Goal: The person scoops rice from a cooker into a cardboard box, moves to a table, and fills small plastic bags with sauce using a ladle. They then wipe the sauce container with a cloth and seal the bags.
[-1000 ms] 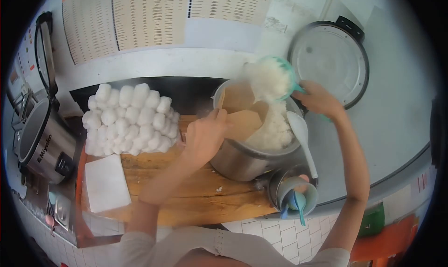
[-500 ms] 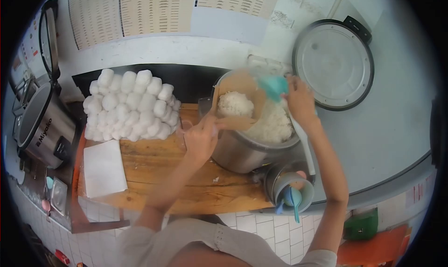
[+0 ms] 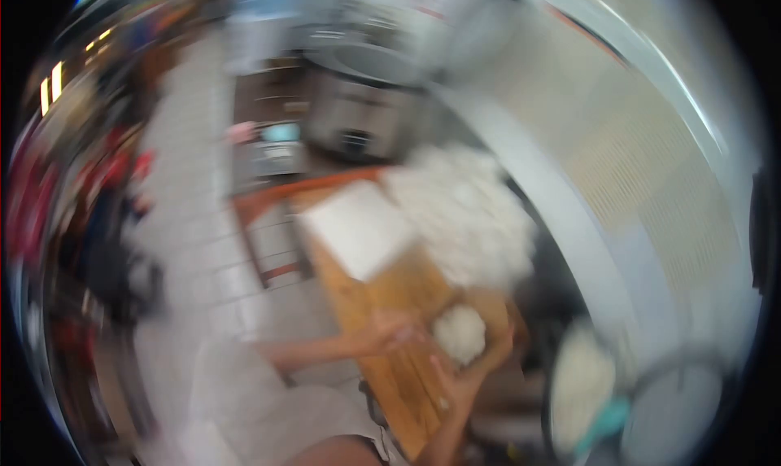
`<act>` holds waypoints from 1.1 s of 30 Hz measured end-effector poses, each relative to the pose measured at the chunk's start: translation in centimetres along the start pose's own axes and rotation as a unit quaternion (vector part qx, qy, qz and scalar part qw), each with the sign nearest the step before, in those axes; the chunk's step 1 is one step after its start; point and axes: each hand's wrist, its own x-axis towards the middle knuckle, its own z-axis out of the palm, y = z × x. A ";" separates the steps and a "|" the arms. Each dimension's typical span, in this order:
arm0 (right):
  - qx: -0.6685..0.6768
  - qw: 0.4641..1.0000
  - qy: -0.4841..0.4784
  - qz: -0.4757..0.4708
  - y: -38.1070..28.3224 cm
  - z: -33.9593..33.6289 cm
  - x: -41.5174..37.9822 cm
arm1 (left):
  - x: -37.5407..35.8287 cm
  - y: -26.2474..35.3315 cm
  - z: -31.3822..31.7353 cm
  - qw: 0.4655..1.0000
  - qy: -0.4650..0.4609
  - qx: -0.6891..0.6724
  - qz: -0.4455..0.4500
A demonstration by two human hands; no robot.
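Centrally, one brown paper wrapper (image 3: 494,307), opened upward, positioned between the white bundles and the pot, at the wooden table's pot-side edge. Contents: one mound of rice (image 3: 460,334), rounded, set within the paper. Stage, as judged: rice already in; wrapper unclosed, its sides standing up around the mound, no fold made over the top.

Right hand (image 3: 462,387), one: cups the wrapper from the near side, thumb and fingers spread along its two flanks. Left hand (image 3: 384,332), one: raised just beside the wrapper, over the table; blurred, so whether its fingers pinch anything cannot be told.

Pot (image 3: 548,409), one, beyond the right hand, holding loose rice (image 3: 582,375). Teal scoop (image 3: 604,427), one, lying at the pot's rim, released from both hands. Round lid (image 3: 674,409), one by its look, just past the scoop.

Wooden table (image 3: 411,389), one. White bundles (image 3: 468,214), many, heaped together, too smeared to count. White paper (image 3: 358,230), one visible pile or sheet, flat at the table's far-left end; number of leaves unclear. Large cooker (image 3: 358,112), one, farther left. Printed wall sheets (image 3: 630,169), more than one, exact count lost in blur.
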 end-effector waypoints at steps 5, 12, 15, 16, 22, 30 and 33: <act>0.472 0.852 -0.145 0.172 -6.5 22.0 -2.3 | -9.4 2.9 -20.3 0.958 0.056 0.253 -0.123; 0.570 0.717 -0.377 0.137 -29.1 54.5 -3.1 | -25.6 14.6 -47.1 0.654 0.466 0.494 -0.334; 0.575 0.666 -0.474 -0.015 -43.1 66.7 -3.2 | -32.7 23.2 -52.4 0.498 0.587 0.562 -0.304; 0.569 0.665 -0.478 -0.076 -47.5 71.3 -3.0 | -34.5 25.9 -52.7 0.381 0.591 0.605 -0.373; 0.629 0.635 -0.342 -0.292 -80.3 87.8 -5.5 | -40.2 32.7 -47.7 -0.069 0.657 0.650 -0.376; 0.411 0.695 -0.393 -0.440 -104.1 113.2 -13.0 | -36.5 21.8 -43.8 -0.473 0.590 0.543 -0.365; 0.430 0.624 -0.374 -0.535 -105.0 113.4 -17.7 | -33.5 19.4 -49.6 -0.500 0.641 0.503 -0.292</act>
